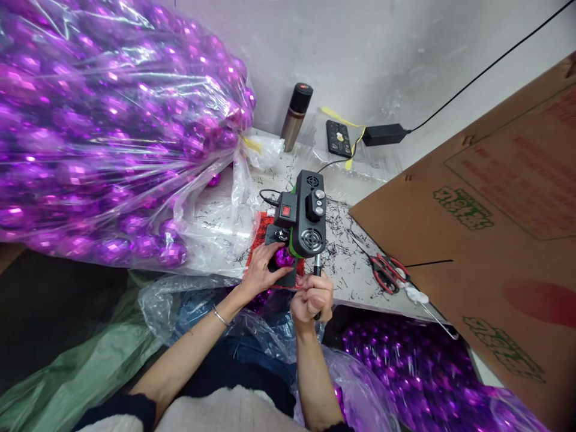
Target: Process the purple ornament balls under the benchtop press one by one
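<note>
My left hand (263,268) pinches a shiny purple ball ornament (284,257) between thumb and fingers. The ball sits beneath the head of a small black and green bench machine (311,210), which has a red switch (285,210) on its side. Wrapped in a fist, my right hand (312,297) grips the machine's lever handle (317,271), a metal rod with a black grip. A red mat (252,245) covered in dark scraps lies under the machine's base. What the machine's head does to the ball is hidden from above.
A big clear bag of purple balls (112,132) fills the left. Behind stand a thermos (297,117), a phone (338,138) and a black power adapter (384,135). Red-handled scissors (389,273) lie beside a cardboard box (495,198). More purple balls (405,360) are below the table edge.
</note>
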### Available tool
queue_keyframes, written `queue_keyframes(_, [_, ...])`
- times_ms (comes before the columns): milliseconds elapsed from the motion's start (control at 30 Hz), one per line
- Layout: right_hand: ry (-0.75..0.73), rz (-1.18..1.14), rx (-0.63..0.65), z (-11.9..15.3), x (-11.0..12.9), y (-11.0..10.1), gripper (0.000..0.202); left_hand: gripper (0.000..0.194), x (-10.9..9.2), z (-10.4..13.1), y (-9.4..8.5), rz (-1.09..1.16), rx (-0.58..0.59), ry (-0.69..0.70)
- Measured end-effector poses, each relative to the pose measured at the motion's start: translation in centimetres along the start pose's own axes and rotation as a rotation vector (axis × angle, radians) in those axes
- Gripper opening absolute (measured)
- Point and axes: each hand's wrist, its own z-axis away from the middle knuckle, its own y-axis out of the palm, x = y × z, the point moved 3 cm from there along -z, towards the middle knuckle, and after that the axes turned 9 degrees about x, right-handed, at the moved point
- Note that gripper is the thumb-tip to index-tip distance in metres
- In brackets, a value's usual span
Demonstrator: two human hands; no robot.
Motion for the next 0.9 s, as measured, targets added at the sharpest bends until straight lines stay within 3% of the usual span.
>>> queue_keyframes(433, [-0.014, -0.027, 0.027, 0.1, -0.6, -0.1, 0.044, 0.059, 0.3, -0.2, 0.3, 0.008, 0.001, -0.001])
queue_keyframes(633, [-0.144, 0.027, 0.062, -0.2, -0.5, 0.3, 0.041, 0.056, 0.4, -0.6, 0.4, 0.019, 0.014, -0.030])
queue_keyframes(767, [-0.015, 0.002, -0.027, -2.9, 1.2, -0.4, 0.041, 0.057, 0.3, -0.5, 0.3, 0.043, 0.016, 0.010])
queue_keyframes(900, [0.111, -0.034, 0.023, -5.7, 3.0, -1.2, 0.038, 0.055, -0.7, 2.3, 0.0, 0.008, 0.054, 0.108])
